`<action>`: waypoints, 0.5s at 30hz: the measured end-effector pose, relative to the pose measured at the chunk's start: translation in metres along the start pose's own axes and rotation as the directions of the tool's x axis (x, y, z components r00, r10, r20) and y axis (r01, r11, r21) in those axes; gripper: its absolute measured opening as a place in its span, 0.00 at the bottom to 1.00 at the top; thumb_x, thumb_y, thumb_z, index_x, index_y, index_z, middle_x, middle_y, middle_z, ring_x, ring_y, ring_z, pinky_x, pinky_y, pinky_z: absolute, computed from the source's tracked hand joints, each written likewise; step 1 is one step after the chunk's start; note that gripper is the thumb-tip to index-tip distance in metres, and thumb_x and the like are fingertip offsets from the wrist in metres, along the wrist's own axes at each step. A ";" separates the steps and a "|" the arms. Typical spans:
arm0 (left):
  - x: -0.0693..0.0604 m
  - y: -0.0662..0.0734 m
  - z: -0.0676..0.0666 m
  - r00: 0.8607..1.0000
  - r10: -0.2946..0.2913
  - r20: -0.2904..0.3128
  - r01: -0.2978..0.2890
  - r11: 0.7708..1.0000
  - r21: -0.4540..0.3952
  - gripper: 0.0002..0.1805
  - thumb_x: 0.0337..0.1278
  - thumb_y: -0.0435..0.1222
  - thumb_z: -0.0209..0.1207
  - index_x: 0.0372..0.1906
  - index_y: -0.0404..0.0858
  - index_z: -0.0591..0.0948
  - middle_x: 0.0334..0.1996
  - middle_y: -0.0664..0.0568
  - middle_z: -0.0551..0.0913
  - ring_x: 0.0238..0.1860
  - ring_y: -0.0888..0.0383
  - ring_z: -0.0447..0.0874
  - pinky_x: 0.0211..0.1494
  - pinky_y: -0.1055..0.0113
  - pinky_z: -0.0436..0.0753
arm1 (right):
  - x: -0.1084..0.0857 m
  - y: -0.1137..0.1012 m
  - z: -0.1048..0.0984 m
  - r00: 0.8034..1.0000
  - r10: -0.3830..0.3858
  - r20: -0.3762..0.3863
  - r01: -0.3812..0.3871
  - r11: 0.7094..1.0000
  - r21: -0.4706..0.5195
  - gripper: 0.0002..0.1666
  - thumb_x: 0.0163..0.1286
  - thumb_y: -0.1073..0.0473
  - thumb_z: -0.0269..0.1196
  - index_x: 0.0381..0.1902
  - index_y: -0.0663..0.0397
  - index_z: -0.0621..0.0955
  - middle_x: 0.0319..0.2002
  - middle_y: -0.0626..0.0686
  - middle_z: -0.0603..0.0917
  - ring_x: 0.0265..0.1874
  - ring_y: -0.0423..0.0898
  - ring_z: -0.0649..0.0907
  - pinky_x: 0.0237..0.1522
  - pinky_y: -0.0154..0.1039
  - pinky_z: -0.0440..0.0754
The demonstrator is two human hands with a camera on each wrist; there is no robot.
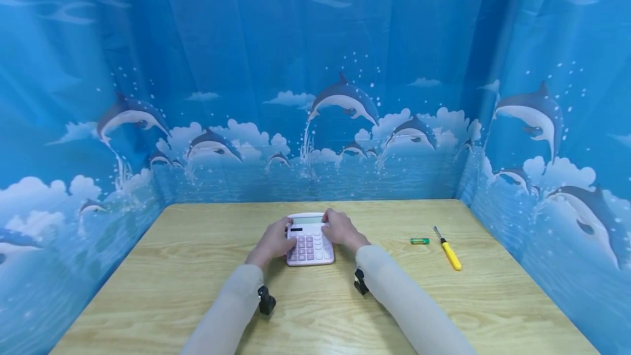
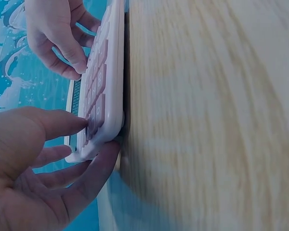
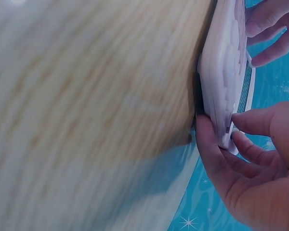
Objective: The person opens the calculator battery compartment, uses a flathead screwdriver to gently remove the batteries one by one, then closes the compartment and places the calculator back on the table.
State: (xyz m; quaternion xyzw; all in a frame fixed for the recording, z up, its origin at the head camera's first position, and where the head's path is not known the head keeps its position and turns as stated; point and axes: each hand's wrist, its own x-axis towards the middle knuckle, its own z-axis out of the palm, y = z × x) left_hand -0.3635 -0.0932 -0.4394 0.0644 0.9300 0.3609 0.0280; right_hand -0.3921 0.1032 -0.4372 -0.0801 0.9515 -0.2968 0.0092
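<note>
A pink and white calculator [image 1: 309, 241] lies face up near the middle of the table, its display at the far end. My left hand [image 1: 271, 241] grips its left side. In the left wrist view the left thumb [image 2: 67, 123] presses on the key face while fingers reach along the edge and beneath it. On the other side my right hand [image 1: 341, 229] holds the upper right edge. The right wrist view shows the right thumb [image 3: 255, 121] on the top face and a finger [image 3: 209, 144] under the edge.
To the right on the wooden table [image 1: 197, 267] lie a green battery [image 1: 419, 241] and a screwdriver [image 1: 449, 253] with a yellow handle. A blue dolphin-print curtain [image 1: 276, 70] hangs behind the table and along both sides.
</note>
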 end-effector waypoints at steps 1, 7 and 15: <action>0.000 -0.001 0.000 1.000 0.009 -0.004 -0.009 1.000 0.003 0.34 0.63 0.32 0.63 0.73 0.34 0.69 0.69 0.35 0.75 0.64 0.43 0.79 0.62 0.52 0.83 | 0.000 0.000 0.000 1.000 -0.004 0.000 0.004 1.000 0.002 0.12 0.72 0.62 0.62 0.51 0.57 0.79 0.41 0.56 0.83 0.37 0.47 0.80 0.43 0.41 0.83; -0.005 -0.004 0.000 0.999 0.041 -0.014 -0.041 0.999 0.014 0.33 0.64 0.32 0.62 0.73 0.31 0.69 0.72 0.33 0.72 0.74 0.37 0.70 0.78 0.43 0.68 | -0.006 -0.001 0.000 0.999 -0.029 0.023 0.029 1.000 -0.010 0.14 0.72 0.62 0.61 0.54 0.59 0.78 0.40 0.56 0.83 0.35 0.47 0.80 0.40 0.40 0.81; -0.018 -0.007 -0.006 0.993 0.114 -0.041 -0.109 0.989 0.096 0.31 0.67 0.35 0.60 0.72 0.28 0.68 0.68 0.29 0.74 0.72 0.34 0.71 0.77 0.42 0.69 | -0.020 0.001 -0.009 0.999 -0.042 0.020 0.043 0.998 -0.047 0.18 0.76 0.57 0.60 0.59 0.57 0.78 0.50 0.60 0.86 0.47 0.55 0.85 0.50 0.51 0.85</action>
